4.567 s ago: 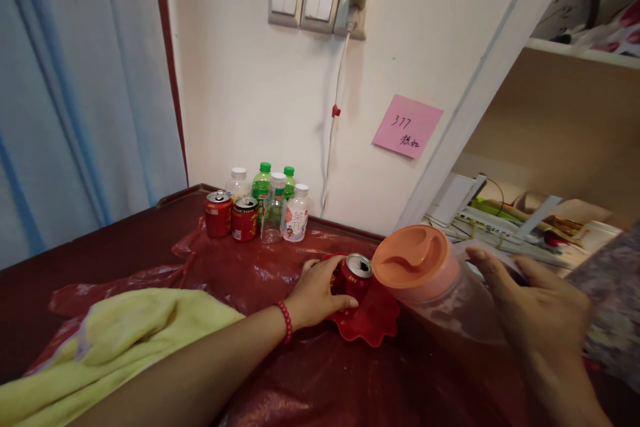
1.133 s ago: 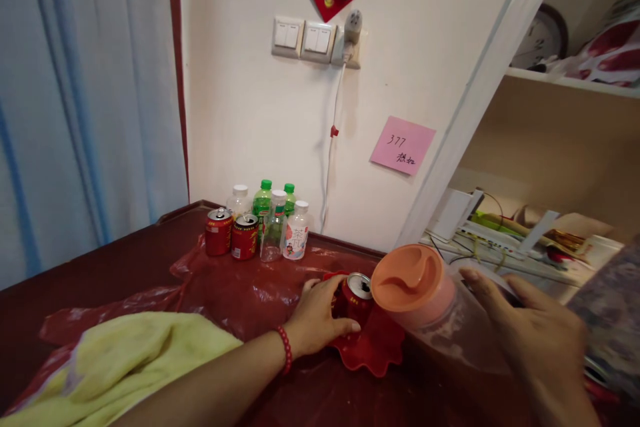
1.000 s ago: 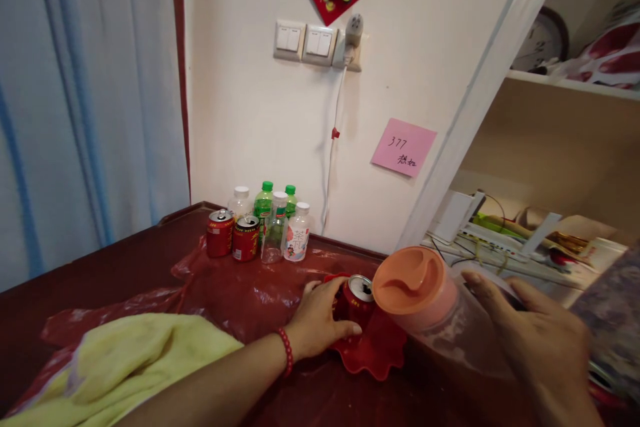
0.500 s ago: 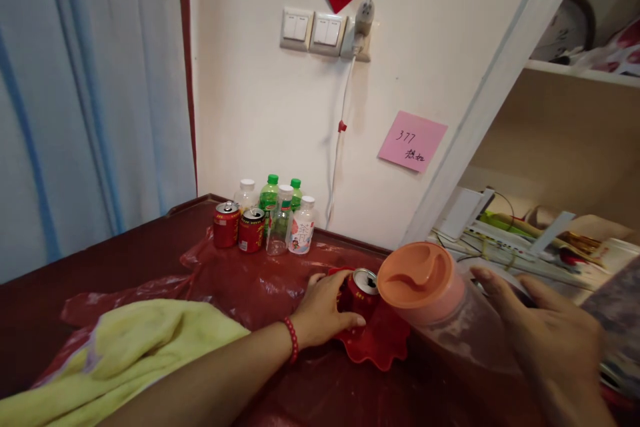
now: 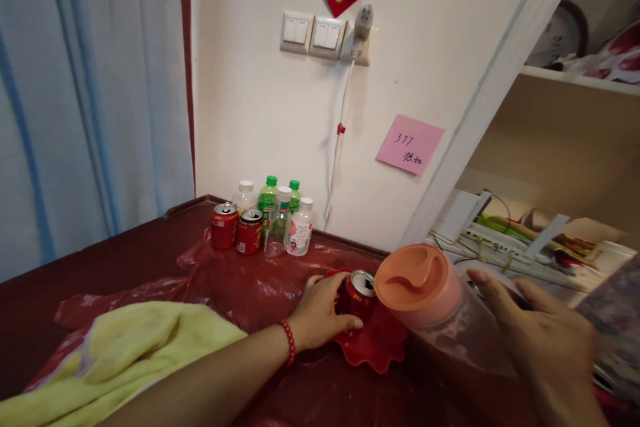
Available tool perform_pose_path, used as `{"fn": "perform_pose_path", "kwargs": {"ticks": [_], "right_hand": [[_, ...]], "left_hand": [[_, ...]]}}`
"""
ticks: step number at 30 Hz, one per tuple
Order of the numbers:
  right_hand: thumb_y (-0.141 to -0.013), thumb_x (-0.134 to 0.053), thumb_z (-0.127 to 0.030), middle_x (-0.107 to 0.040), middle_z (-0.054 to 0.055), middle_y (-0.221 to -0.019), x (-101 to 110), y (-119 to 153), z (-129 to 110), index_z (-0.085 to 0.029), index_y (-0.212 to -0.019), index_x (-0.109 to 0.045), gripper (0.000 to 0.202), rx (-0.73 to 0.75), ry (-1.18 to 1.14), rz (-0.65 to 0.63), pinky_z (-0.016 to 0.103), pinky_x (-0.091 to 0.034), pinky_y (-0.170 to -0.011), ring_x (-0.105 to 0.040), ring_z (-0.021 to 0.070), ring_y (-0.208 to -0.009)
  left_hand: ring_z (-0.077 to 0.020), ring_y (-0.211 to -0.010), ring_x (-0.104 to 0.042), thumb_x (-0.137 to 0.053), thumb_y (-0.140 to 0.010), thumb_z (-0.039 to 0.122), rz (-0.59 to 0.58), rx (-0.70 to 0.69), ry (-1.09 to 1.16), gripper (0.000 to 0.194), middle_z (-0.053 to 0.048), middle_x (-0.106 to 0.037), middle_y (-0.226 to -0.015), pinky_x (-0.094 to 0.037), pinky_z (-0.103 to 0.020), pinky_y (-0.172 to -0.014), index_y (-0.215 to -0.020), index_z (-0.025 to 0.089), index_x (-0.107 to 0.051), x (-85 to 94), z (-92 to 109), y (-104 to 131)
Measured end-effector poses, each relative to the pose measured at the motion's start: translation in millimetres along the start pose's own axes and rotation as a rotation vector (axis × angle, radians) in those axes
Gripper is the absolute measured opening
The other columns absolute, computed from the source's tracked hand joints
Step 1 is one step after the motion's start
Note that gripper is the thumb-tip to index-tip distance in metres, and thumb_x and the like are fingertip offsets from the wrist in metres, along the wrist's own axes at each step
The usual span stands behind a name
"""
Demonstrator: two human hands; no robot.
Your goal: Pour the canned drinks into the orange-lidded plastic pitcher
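Note:
My left hand (image 5: pixel 325 310) is wrapped round a red drink can (image 5: pixel 359 299) with its top opened. The can stands upright in a red wavy-edged dish (image 5: pixel 385 347). My right hand (image 5: pixel 545 340) grips a clear pitcher (image 5: pixel 465 330) with an orange lid (image 5: pixel 417 280). It is tilted to the left, its lid right beside the can's top. Whether the lid touches the can, or any liquid is running out, I cannot make out. The pitcher's handle is mostly hidden by my fingers.
Behind stand two red cans (image 5: pixel 249 232) and several plastic bottles (image 5: pixel 300 230) by the wall. A yellow towel (image 5: pixel 150 340) lies on the left, on a red plastic sheet (image 5: pixel 235 280). Shelves (image 5: pixel 575 77) holding a router (image 5: pixel 455 213) are at the right. Another can (image 5: pixel 605 380) shows at the right edge.
The view has shifted very slightly. Both hands, the can and the tilted pitcher keep nearly the same positions relative to each other.

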State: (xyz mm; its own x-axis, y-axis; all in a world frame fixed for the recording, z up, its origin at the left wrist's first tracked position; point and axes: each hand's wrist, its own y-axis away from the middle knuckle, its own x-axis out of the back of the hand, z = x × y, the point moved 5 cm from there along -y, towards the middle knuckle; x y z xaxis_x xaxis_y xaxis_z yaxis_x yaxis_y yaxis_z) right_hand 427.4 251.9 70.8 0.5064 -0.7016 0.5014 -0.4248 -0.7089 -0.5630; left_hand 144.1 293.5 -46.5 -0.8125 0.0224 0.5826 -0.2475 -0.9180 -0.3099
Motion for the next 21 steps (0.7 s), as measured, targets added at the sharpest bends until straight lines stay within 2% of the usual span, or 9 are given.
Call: {"fn": "perform_pose_path", "kwargs": {"ticks": [4,10,15,18,21], "right_hand": [[-0.07,-0.055,-0.096,-0.037,-0.004,-0.055,0.9,0.6,-4.4,-0.023,-0.064,-0.053,0.074,0.013,-0.017,0.006,0.031,-0.031,-0.062,-0.041,0.017,-0.064],[-0.069,-0.056,-0.096,-0.038,-0.004,-0.057,1.3,0.8,-5.0,-0.023,-0.066,-0.055,0.073,0.008,-0.033,0.02,0.032,-0.032,-0.064,-0.042,0.0174,-0.065],[-0.07,-0.055,-0.096,-0.033,-0.004,-0.056,1.4,0.6,-4.1,-0.023,-0.062,-0.047,0.073,0.002,-0.017,0.017,0.032,-0.029,-0.061,-0.038,0.0166,-0.062],[-0.069,-0.056,-0.096,-0.037,-0.004,-0.056,0.8,-0.8,-1.6,-0.023,-0.065,-0.053,0.073,-0.004,-0.025,0.008,0.032,-0.031,-0.062,-0.041,0.018,-0.063],[-0.068,-0.055,-0.097,-0.049,-0.002,-0.062,0.9,-1.4,-0.3,-0.022,-0.072,-0.062,0.076,0.001,-0.021,0.014,0.033,-0.033,-0.063,-0.044,0.0191,-0.066]], "left_hand": [[-0.035,-0.13,-0.058,-0.09,-0.068,0.039,-0.007,0.001,0.005,0.081,-0.005,-0.065,-0.144,-0.031,-0.051,-0.117,-0.14,0.03,-0.056,1.1,2.1,0.2],[-0.035,-0.131,-0.056,-0.091,-0.066,0.038,-0.007,0.021,0.007,0.083,-0.005,-0.065,-0.144,-0.031,-0.05,-0.117,-0.141,0.028,-0.056,1.6,0.9,0.4],[-0.0347,-0.129,-0.059,-0.089,-0.068,0.041,-0.006,0.012,0.002,0.078,-0.006,-0.066,-0.142,-0.032,-0.05,-0.117,-0.139,0.029,-0.057,1.0,1.5,-0.4],[-0.0349,-0.129,-0.059,-0.088,-0.069,0.043,-0.004,0.006,-0.002,0.077,-0.006,-0.066,-0.142,-0.032,-0.05,-0.117,-0.138,0.029,-0.058,0.7,1.8,-0.8],[-0.0344,-0.128,-0.059,-0.089,-0.069,0.042,0.0,0.004,-0.003,0.078,-0.006,-0.067,-0.142,-0.032,-0.05,-0.117,-0.139,0.029,-0.057,0.4,1.2,-0.8]]}}
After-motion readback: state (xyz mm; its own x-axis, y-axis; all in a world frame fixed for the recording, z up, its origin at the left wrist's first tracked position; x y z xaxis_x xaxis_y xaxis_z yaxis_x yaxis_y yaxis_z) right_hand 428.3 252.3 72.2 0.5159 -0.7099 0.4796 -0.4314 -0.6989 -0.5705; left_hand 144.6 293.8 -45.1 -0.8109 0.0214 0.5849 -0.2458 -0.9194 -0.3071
